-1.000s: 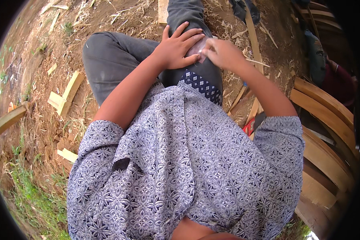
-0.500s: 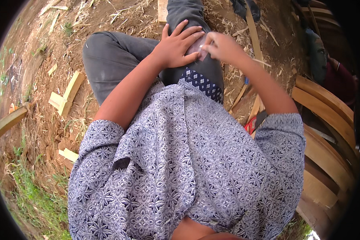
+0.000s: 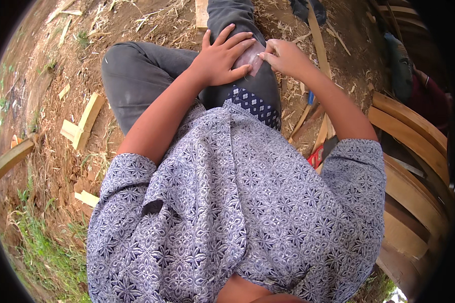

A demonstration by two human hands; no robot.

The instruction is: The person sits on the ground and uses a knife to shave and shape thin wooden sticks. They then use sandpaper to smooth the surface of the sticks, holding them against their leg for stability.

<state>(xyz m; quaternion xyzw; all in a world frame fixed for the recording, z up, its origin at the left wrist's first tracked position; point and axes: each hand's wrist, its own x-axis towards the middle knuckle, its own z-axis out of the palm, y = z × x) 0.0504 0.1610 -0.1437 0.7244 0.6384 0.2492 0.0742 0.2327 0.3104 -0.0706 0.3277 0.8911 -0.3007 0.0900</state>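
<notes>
My left hand (image 3: 224,61) lies flat with fingers spread on the dark grey trouser leg, over my right thigh. Under its fingers and thumb is a thin, pinkish, see-through sheet (image 3: 255,56), partly hidden by the hand. At the sheet's right edge, my right hand (image 3: 284,58) is closed in a pinch. A small whitish bit (image 3: 260,55) shows at its fingertips, too small to name.
Curved wooden pieces (image 3: 409,141) are stacked on the right. A long wood strip (image 3: 318,40) and a blue-handled tool (image 3: 310,98) lie beyond my right arm. Joined wood offcuts (image 3: 86,121) rest on the shaving-strewn ground at left.
My right hand, blurred over the sheet before, has shifted slightly right to its edge, uncovering more of it. My left hand stays spread in nearly the same place.
</notes>
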